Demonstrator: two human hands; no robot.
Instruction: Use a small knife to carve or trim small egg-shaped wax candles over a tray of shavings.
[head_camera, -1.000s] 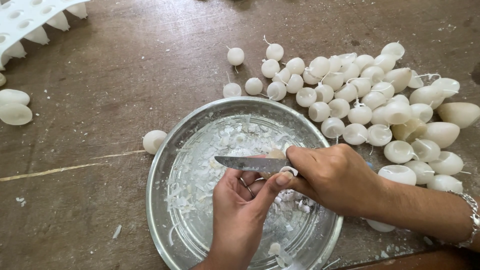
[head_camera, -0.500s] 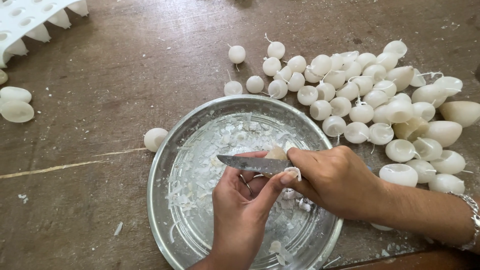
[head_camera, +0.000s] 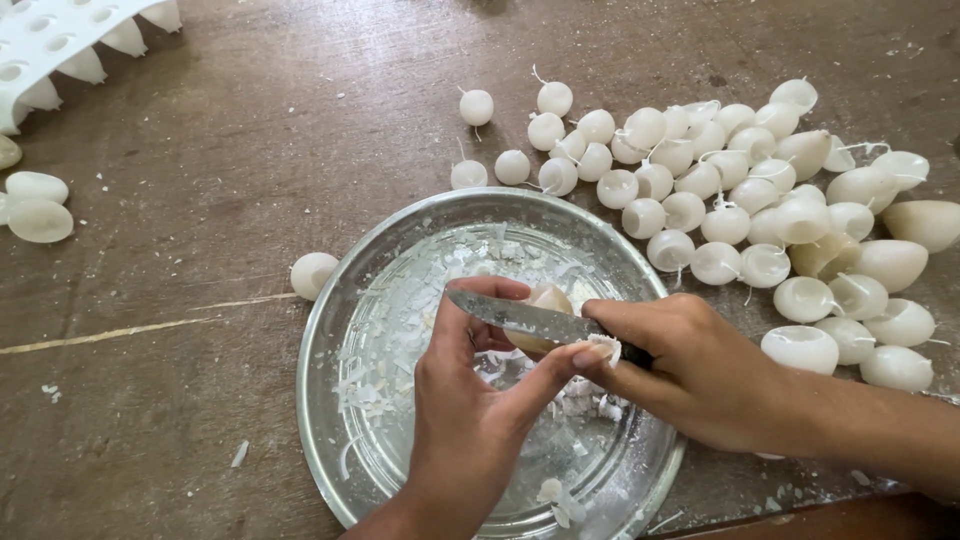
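Over metal dish (head_camera: 340, 330): right hand (head_camera: 690, 370) gripping knife (head_camera: 520, 317).

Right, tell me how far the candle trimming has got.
Done: wax shavings litter the metal bowl, so some trimming has happened. In hand: the left hand holds one candle over the bowl while the right hand lays a knife on it. Left: a big pile of candles lies beside the bowl; which are trimmed I cannot tell.
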